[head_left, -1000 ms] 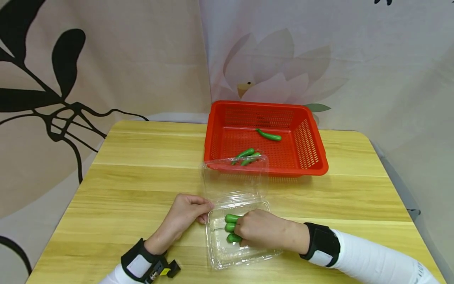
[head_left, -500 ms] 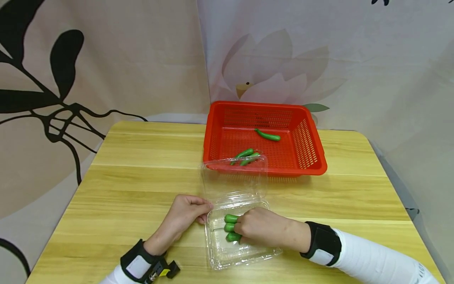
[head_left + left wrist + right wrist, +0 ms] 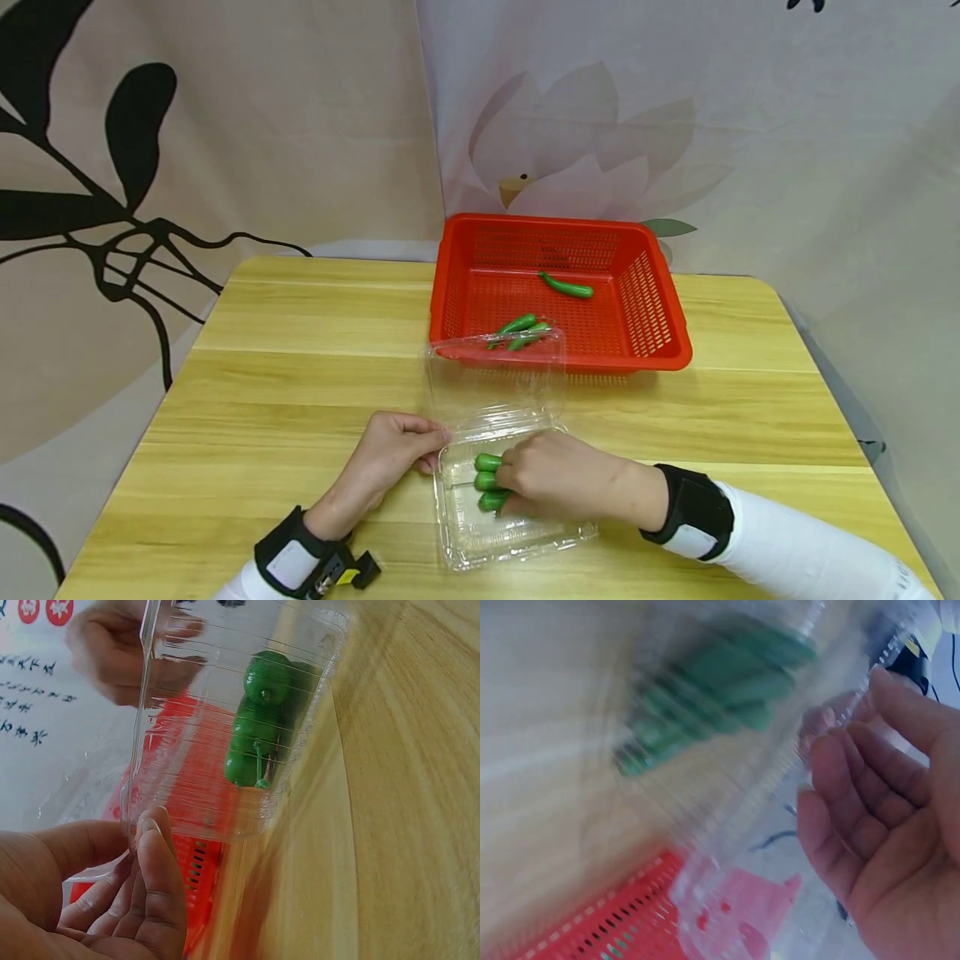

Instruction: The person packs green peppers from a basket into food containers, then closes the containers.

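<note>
A clear plastic clamshell box (image 3: 487,542) lies on the wooden table with its lid (image 3: 468,383) folded back. My left hand (image 3: 395,446) pinches the box's left edge near the hinge between thumb and fingers. Inside the box, three green chili peppers (image 3: 487,482) lie side by side, thick ends to the left. My right hand (image 3: 558,475) is over the right part of the box and hides their other ends in the head view. In the right wrist view the right hand's fingers are loosely bent beside the peppers, with nothing between them.
Behind the box stands a red perforated basket (image 3: 637,358), its front rim overlapped by the raised lid. One green chili pepper (image 3: 567,287) lies toward the basket's back; two more peppers (image 3: 517,325) lie near its front left. A printed cloth (image 3: 337,125) hangs beyond the table.
My right hand and forearm have shifted slightly to the right, off the peppers. The left hand, the box and the peppers have stayed in place.
</note>
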Motion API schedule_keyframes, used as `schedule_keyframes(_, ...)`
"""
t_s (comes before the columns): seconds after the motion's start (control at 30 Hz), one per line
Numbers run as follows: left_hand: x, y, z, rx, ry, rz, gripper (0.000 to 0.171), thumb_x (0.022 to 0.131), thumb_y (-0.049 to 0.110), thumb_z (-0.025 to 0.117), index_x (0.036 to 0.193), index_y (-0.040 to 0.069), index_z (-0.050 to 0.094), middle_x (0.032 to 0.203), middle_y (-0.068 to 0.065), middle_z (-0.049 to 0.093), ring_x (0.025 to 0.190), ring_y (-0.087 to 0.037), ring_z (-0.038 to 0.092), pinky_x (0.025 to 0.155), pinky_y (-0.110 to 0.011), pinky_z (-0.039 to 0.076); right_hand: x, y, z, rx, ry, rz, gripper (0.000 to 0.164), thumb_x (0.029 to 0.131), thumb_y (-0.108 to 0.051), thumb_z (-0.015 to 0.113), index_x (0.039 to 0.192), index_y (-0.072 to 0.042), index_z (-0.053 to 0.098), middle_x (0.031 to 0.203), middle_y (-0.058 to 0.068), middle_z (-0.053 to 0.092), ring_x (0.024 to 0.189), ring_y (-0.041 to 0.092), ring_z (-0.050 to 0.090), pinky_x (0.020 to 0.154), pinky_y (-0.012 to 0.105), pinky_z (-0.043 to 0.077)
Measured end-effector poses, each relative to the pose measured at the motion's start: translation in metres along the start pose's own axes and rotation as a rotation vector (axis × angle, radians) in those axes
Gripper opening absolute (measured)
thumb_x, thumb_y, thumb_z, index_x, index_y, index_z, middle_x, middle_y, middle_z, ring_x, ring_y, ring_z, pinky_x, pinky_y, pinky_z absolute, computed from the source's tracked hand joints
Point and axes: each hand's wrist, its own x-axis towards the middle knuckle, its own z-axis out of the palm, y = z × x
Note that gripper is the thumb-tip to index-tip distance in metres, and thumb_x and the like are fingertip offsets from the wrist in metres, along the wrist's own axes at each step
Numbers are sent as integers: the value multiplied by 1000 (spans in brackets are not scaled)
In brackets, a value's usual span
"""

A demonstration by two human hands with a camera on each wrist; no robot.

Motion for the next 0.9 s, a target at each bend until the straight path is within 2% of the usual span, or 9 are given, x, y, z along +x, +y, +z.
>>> schedule_keyframes(0.13, 0, 0, 0, 2, 2, 0, 16, 92, 1, 77, 100, -13, 76, 76, -16, 72, 59, -13, 64, 57, -24, 58, -1, 3, -11, 17, 81, -32, 26, 94, -37, 80, 81, -20, 65, 71, -15, 51, 63, -1, 45, 56, 13, 41)
schedule_keyframes(0.33, 0, -1, 0, 16, 7, 5, 17, 92, 1, 77, 101, -13, 76, 78, -18, 73, 59, -13, 64, 57, -25, 59, -1, 11, -41, 25, 243, -76, 21, 96, -25, 79, 83, -18, 64, 74, -11, 55, 67, 3, 52, 61, 16, 47)
schedule_keyframes(0.47, 0, -1, -1, 16, 6, 0, 17, 92, 1, 77, 102, -13, 76, 78, -19, 73, 59, -13, 65, 57, -25, 60, -3, 19, -62, 23, 340, -55, 14, 93, -17, 80, 87, -15, 68, 79, -9, 61, 70, 6, 57, 64, 21, 53)
schedule_keyframes(0.53, 0, -1, 0, 15, 7, -3, 17, 91, 1, 77, 101, -13, 76, 78, -19, 73, 59, -13, 65, 57, -25, 60, -5, 24, -72, 9, 378, -42, 11, 98, -19, 75, 90, -14, 71, 83, -7, 64, 72, 8, 60, 67, 23, 56)
schedule_keyframes(0.6, 0, -1, 0, 15, 8, -3, 17, 91, 1, 77, 101, -12, 76, 78, -19, 73, 59, -14, 65, 57, -25, 59, -5, 31, -82, -7, 424, -14, 17, 104, -24, 68, 92, -13, 72, 87, -6, 68, 76, 10, 64, 69, 26, 58)
schedule_keyframes(0.67, 0, -1, 0, 16, 8, 0, 16, 91, 1, 77, 100, -12, 77, 77, -18, 73, 59, -14, 64, 56, -25, 59, -5, 38, -92, -12, 466, 26, 21, 105, -27, 66, 94, -12, 73, 89, -4, 71, 77, 11, 66, 66, 28, 59)
schedule_keyframes(0.8, 0, -1, 1, 14, 5, 4, 17, 91, 0, 77, 100, -13, 76, 74, -16, 72, 58, -14, 64, 56, -25, 59, -2, 55, -108, -21, 540, 118, 8, 94, -15, 78, 94, -10, 74, 90, -2, 73, 75, 12, 66, 55, 27, 53)
schedule_keyframes(0.87, 0, -1, 1, 14, 6, 2, 16, 91, 0, 77, 100, -14, 76, 73, -15, 72, 58, -13, 64, 56, -25, 59, 0, 65, -114, -33, 563, 150, 12, 87, -7, 83, 94, -8, 73, 88, -1, 72, 73, 13, 64, 52, 27, 50)
schedule_keyframes(0.9, 0, -1, 1, 13, 5, 1, 16, 91, 0, 77, 100, -14, 76, 74, -15, 72, 58, -13, 64, 56, -25, 59, 1, 70, -117, -41, 571, 165, 13, 86, -5, 83, 94, -7, 73, 87, 0, 72, 72, 14, 64, 52, 27, 50)
